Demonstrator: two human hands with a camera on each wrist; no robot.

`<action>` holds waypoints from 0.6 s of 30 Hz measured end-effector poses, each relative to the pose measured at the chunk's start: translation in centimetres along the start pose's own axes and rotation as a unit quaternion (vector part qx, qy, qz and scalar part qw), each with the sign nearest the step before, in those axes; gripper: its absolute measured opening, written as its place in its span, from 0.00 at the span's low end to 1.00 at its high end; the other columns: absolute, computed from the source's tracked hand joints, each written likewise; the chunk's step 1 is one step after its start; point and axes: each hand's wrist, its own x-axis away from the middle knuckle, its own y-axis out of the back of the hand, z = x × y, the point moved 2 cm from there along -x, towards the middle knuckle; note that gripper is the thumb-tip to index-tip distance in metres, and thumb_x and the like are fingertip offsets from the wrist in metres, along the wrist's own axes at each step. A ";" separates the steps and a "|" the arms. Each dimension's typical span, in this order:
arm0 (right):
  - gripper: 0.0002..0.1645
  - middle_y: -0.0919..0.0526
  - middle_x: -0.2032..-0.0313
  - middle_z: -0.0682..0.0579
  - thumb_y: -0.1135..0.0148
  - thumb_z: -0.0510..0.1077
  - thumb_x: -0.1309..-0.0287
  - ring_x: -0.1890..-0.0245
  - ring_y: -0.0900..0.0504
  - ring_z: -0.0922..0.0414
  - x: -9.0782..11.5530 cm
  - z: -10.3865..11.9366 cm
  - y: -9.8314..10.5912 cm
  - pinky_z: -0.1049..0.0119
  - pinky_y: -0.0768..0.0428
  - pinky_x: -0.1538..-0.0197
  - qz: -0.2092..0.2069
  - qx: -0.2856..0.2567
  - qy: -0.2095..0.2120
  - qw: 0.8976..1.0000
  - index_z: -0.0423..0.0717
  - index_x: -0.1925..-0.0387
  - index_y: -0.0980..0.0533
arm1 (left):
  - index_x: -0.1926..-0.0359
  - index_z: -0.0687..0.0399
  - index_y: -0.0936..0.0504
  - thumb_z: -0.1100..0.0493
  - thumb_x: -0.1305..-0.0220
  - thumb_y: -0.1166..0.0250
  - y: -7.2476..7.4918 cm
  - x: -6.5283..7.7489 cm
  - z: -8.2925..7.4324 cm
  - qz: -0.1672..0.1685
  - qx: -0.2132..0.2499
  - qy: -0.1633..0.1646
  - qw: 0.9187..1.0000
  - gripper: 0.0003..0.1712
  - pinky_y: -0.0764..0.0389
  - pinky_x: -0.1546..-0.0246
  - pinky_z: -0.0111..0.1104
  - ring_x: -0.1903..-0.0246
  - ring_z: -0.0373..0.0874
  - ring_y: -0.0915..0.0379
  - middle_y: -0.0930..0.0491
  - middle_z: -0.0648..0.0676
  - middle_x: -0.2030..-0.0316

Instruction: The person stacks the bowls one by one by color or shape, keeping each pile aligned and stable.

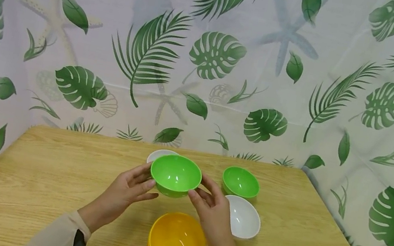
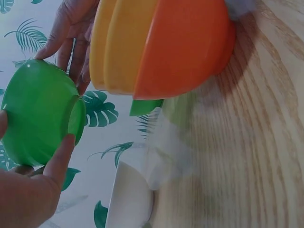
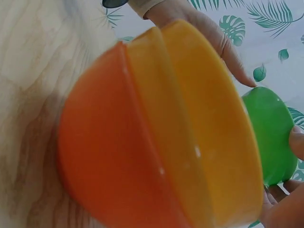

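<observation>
A green bowl (image 1: 175, 174) is held up over the table between both hands, its inside facing the head camera. My left hand (image 1: 125, 192) grips its left side, thumb at the rim and other fingers round the outside. On the opposite side my right hand (image 1: 214, 209) holds it, thumb at the near rim. In the left wrist view the bowl's underside (image 2: 40, 114) and foot show, raised off the wood. Nearer the body stands a nested stack of yellow bowls (image 1: 177, 242) in an orange bowl (image 2: 190, 47), below and between the forearms.
Right of the hands, a white bowl (image 1: 245, 219) sits partly behind the right hand, with a second green bowl (image 1: 240, 182) farther back. Another white bowl (image 1: 160, 154) is mostly hidden behind the held one. A leaf-patterned sheet (image 1: 205, 76) hangs along the wooden table's (image 1: 54, 168) back edge.
</observation>
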 end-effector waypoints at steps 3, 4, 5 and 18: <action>0.34 0.30 0.42 0.46 0.37 0.43 0.44 0.50 0.25 0.53 0.1 -0.3 0.2 0.64 0.25 0.50 0.007 -0.005 -0.005 1.000 0.41 0.37 0.35 | 0.31 0.62 0.45 0.61 0.36 0.41 0.1 0.1 0.1 -0.023 -0.008 -0.001 1.000 0.36 0.27 0.50 0.44 0.43 0.50 0.34 0.41 0.63 0.36; 0.35 0.31 0.42 0.45 0.37 0.42 0.44 0.50 0.25 0.53 0.2 -0.4 0.3 0.63 0.25 0.50 0.010 -0.010 -0.007 1.000 0.40 0.36 0.36 | 0.31 0.61 0.45 0.61 0.37 0.40 0.0 0.1 0.2 -0.030 -0.012 -0.001 0.999 0.36 0.27 0.50 0.43 0.44 0.50 0.34 0.40 0.64 0.37; 0.35 0.31 0.41 0.45 0.36 0.41 0.45 0.49 0.25 0.52 0.3 -0.5 0.4 0.63 0.25 0.50 0.013 -0.016 -0.009 1.000 0.40 0.36 0.36 | 0.32 0.60 0.44 0.62 0.39 0.39 -0.1 0.1 0.2 -0.036 -0.015 0.001 0.999 0.37 0.27 0.50 0.43 0.45 0.50 0.33 0.38 0.64 0.38; 0.37 0.33 0.40 0.44 0.35 0.35 0.48 0.47 0.27 0.51 1.2 0.4 1.2 0.62 0.27 0.48 0.020 -0.050 -0.016 0.998 0.40 0.36 0.37 | 0.30 0.49 0.41 0.57 0.44 0.33 -1.4 0.2 -0.2 -0.034 -0.123 -0.005 0.992 0.42 0.27 0.50 0.37 0.45 0.49 0.35 0.34 0.55 0.41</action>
